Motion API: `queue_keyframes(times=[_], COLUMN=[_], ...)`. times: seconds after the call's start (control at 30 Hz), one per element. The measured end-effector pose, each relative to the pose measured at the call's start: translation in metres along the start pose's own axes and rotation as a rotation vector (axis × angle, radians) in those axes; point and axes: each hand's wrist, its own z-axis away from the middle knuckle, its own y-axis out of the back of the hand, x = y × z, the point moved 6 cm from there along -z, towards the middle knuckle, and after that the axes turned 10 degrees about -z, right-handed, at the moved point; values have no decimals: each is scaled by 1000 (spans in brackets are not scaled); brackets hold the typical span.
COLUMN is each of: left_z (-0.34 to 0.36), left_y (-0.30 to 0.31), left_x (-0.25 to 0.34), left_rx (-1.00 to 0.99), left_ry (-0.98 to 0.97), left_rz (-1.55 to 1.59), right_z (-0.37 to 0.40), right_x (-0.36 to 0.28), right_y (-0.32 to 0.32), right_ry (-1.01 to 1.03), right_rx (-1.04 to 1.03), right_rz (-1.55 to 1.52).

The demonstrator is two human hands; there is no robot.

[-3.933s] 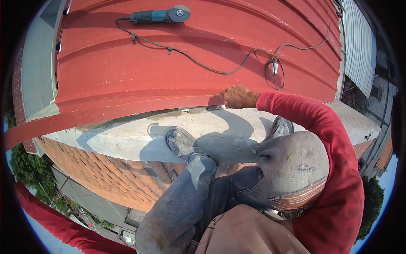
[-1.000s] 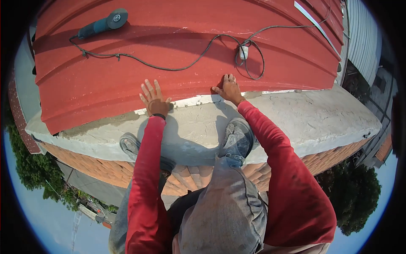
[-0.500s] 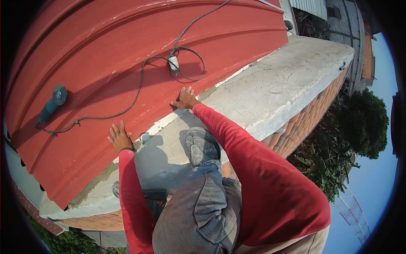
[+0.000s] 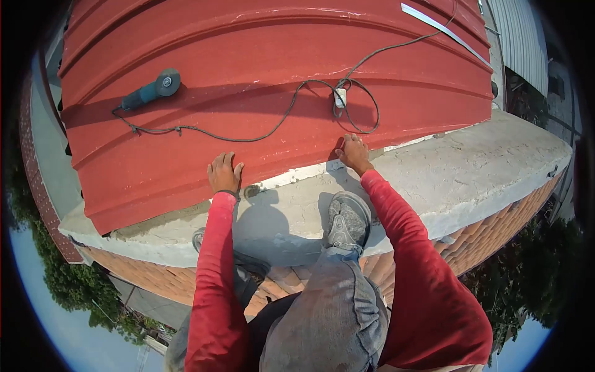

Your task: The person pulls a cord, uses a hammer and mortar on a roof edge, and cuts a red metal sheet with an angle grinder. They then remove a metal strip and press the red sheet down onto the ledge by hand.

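My left hand (image 4: 224,172) rests on the lower edge of the red metal roof sheet (image 4: 155,167), fingers lightly apart and nothing held. To its right, my right hand (image 4: 355,154) lies at the same edge, thumb out and fingers bent onto the sheet, also holding nothing. Above my left hand, an angle grinder (image 4: 147,93) with a teal body and a disc lies on the red sheet. Its dark cord (image 4: 248,140) runs right to a white connector (image 4: 339,98) within a loose loop, above my right hand.
Under my shoe (image 4: 348,220) is a pale concrete ledge (image 4: 458,164), with orange roof tiles (image 4: 496,232) dropping below it. A light metal strip (image 4: 446,34) lies on the sheet at upper right. Trees (image 4: 74,273) and sky show beyond the roof edges.
My view has turned, so the roof, grinder and cord appear shifted right. Both hands stay at the sheet's edge, their fingers now less spread.
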Motion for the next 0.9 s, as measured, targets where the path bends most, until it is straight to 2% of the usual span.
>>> queue_keyframes(times=[0.1,0.2,0.27,0.3,0.33,0.4,0.43,0.47,0.53,0.6,0.67,0.73,0.8,0.9], left_z=[12,22,41,51,53,88,92,97,103,96,105,113,113,115], left_y=[-2,7,18,14,16,-3,-12,-36,-81,-126,-100,-78,-73,-40], left_x=[-32,-75,-119,-142,-156,-193,-209,-225,-257,-277,-251,-238,-235,-223], left_rx=[94,176,449,507,512,520,522,528,537,345,378,414,467,656], left_ry=[75,242,653,875,911,1529,1565,1631,1714,1573,1614,1657,1616,1482], left_rz=[-34,-12,190,274,269,578,583,842,1111,1376,1483,1592,1859,2024], right_z=[0,1,-1,0,3,6,5,5,3,5,11,15,24,37], right_x=[-16,-65,-89,-103,-117,-141,-152,-163,-187,-211,-236,-253,-269,-278], right_y=[-8,-10,-18,-20,-21,-23,-23,-25,-30,-38,-44,-57,-66,-72], right_ry=[236,392,411,446,501,578,599,618,663,696,769,774,774,801], right_rx=[-14,-141,-227,-246,-263,-297,-316,-334,-363,-391,-365,-433,-493,-465], right_rz=[-81,-122,-86,-76,-65,-29,-24,-20,-26,-35,-31,-11,10,120])
